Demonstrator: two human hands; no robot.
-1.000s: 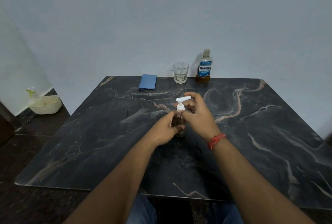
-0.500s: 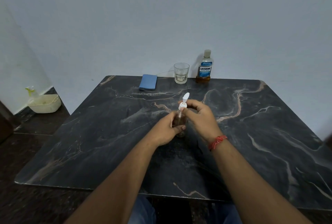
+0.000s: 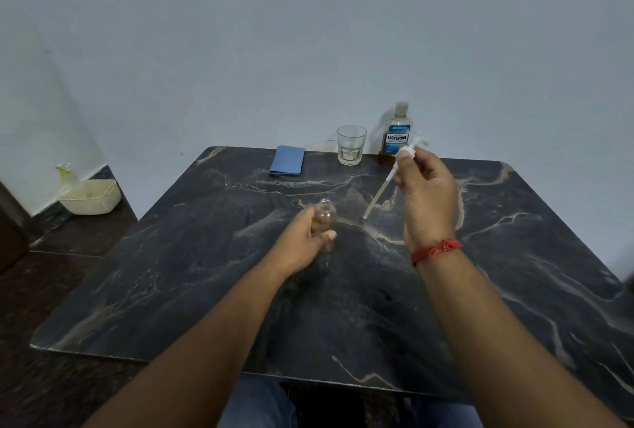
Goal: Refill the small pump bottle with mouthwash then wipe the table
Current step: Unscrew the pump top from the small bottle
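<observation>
My left hand grips the small clear pump bottle, which stands upright and uncapped on the dark marble table. My right hand holds the white pump head lifted clear to the right, its dip tube slanting down toward the table. The mouthwash bottle with a blue label stands at the table's far edge, partly behind the pump head. A folded blue cloth lies at the far edge to the left.
An empty drinking glass stands between the cloth and the mouthwash bottle. On the floor at the left sits a cream basket with a spray bottle in it. A pale wall rises behind the table.
My right hand unscrewed the pump head and pulled it up and to the right, out of the bottle. My left hand kept hold of the bottle.
</observation>
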